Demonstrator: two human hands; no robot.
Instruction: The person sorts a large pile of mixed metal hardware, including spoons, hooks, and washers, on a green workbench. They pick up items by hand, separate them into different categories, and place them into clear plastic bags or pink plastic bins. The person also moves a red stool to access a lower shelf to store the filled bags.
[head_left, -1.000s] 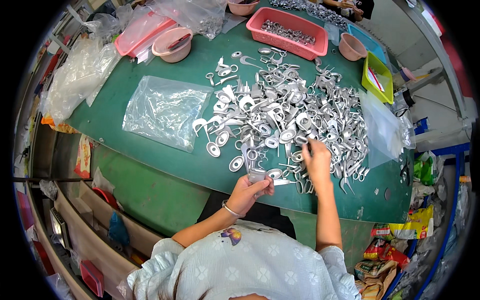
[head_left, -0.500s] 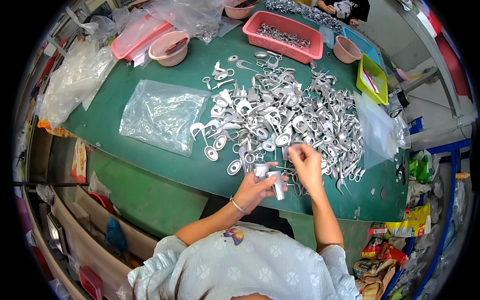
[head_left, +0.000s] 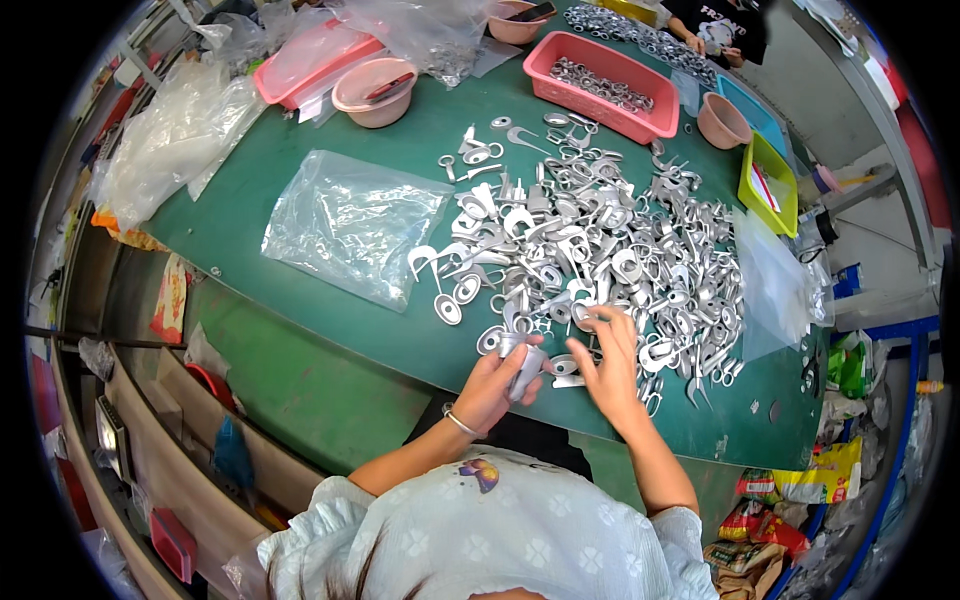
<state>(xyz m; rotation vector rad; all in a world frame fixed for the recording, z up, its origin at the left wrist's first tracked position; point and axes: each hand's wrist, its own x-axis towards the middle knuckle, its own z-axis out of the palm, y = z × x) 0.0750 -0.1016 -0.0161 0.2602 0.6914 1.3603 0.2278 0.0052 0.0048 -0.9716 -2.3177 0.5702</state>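
My left hand point(head_left: 485, 385) is closed around a few grey metal parts point(head_left: 526, 368), one of them a tapered, tube-like piece, just past the near table edge. My fingers partly cover them, so how many there are is unclear. To its right, my right hand point(head_left: 608, 370) is over the near side of a wide pile of loose metal parts point(head_left: 630, 240). Its thumb and fingers are spread, with the fingertips close to an oval ringed piece point(head_left: 581, 315). The pile mixes hooks, rings, oval discs and short tubes.
The green table point(head_left: 330, 335) carries a clear plastic bag point(head_left: 350, 235) left of the pile. Behind stand a red basket point(head_left: 560, 88), pink bowls point(head_left: 375, 112) and a lime-green tray point(head_left: 750, 195). Another person's hands point(head_left: 715, 48) are at the far side.
My right hand has opened its fingers and lowered over the pile's near side. The left hand still grips its parts, now turned differently. The whole view has shifted slightly.
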